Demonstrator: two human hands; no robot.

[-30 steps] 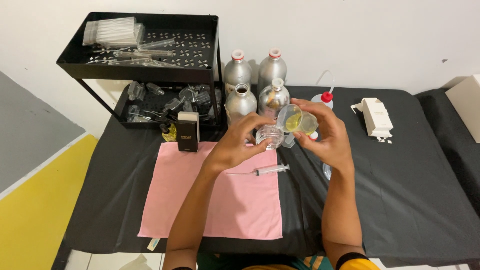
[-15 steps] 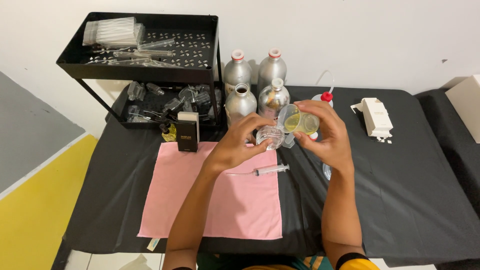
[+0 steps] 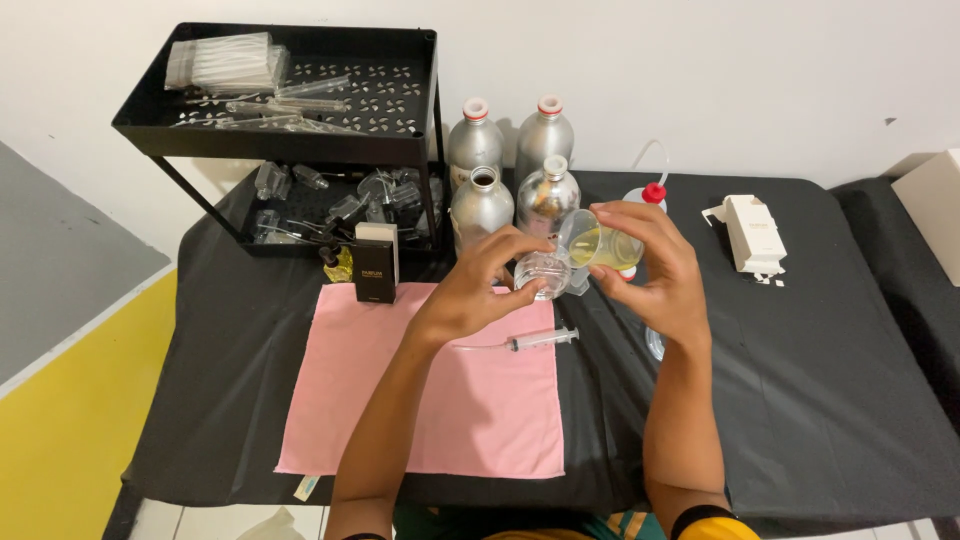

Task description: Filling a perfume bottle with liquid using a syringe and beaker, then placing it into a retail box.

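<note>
- Head view, hands: the left hand [image 3: 470, 295] grips a small clear glass bottle [image 3: 542, 272] with fingers curled closed round it, just above the black table cloth [image 3: 800, 380]. The right hand [image 3: 655, 265] holds a small clear beaker of pale yellow liquid [image 3: 598, 245], fingers wrapped closed on its wall.
- Head view, change: against the frames half a second and one second earlier, the beaker stays tilted, mouth toward the bottle, and the hands sit in nearly the same place. The two vessels touch or nearly touch; liquid flow cannot be told. Judgement: the transfer is under way and steady, not finished.
- Head view, near the hands: a clear plastic syringe with a long needle [image 3: 530, 340] lies on the pink rectangular mat [image 3: 440, 420], just below the left hand.
- Head view, surroundings: four silver aluminium bottles [image 3: 480, 205] stand behind the hands; a black two-tier rack [image 3: 290, 150] stands to the left, a small black box [image 3: 376, 263] before it; a white carton [image 3: 755, 232] lies well apart on the right.
</note>
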